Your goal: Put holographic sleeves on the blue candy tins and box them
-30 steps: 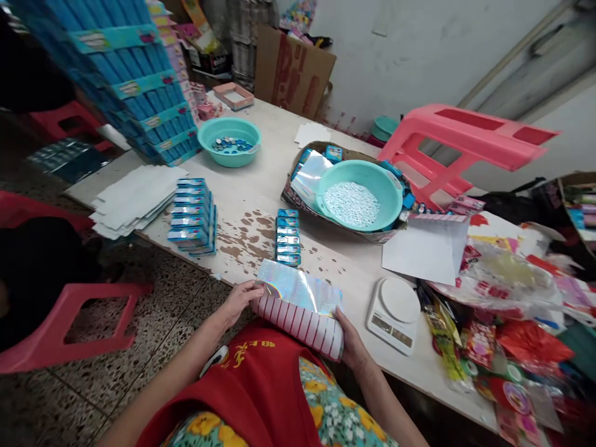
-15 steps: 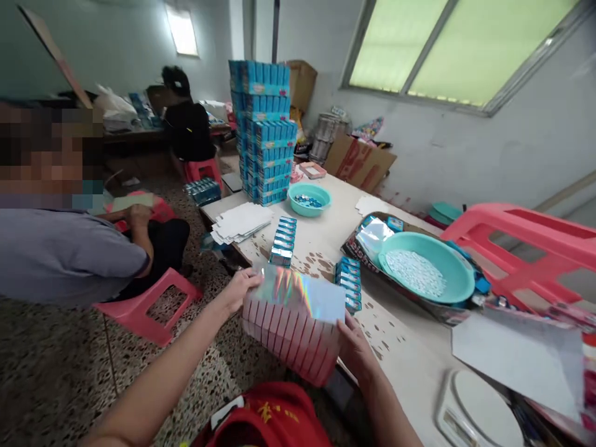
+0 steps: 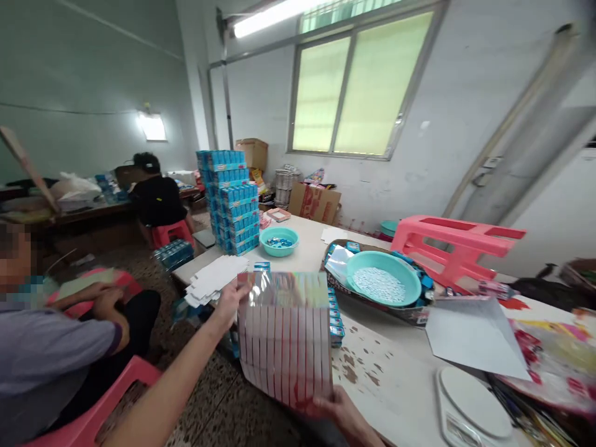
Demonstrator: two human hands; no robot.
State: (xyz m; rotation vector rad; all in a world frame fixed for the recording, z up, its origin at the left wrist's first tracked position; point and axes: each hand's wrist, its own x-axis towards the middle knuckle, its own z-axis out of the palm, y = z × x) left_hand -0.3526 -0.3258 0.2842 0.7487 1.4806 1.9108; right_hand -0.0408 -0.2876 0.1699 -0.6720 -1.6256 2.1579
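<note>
Stretched between my hands is a shiny striped sheet (image 3: 285, 338), silvery and rainbow-tinted along its top, with dark reddish lines running down it. Its upper left edge is pinched in my left hand (image 3: 231, 302). My right hand (image 3: 339, 411) grips the lower right corner, thumb on the front face. The sheet hangs in front of the table edge, tilted up toward me, and bows slightly. Behind its right edge, a row of small blue boxes (image 3: 335, 320) is partly covered; one more blue box (image 3: 261, 266) peeks above its top.
White cards (image 3: 216, 276) lie left of a turquoise basin (image 3: 279, 242) and a tall stack of blue boxes (image 3: 237, 214). To the right are a basin of white pieces (image 3: 410, 282), a white scale (image 3: 475, 403) and a pink stool (image 3: 459, 245). A seated person (image 3: 60, 366) is at left.
The sheet has swung more upright, facing me. My right hand has slid from its upper right side down to the lower right corner; my left hand still holds the upper left. The view has tilted up.
</note>
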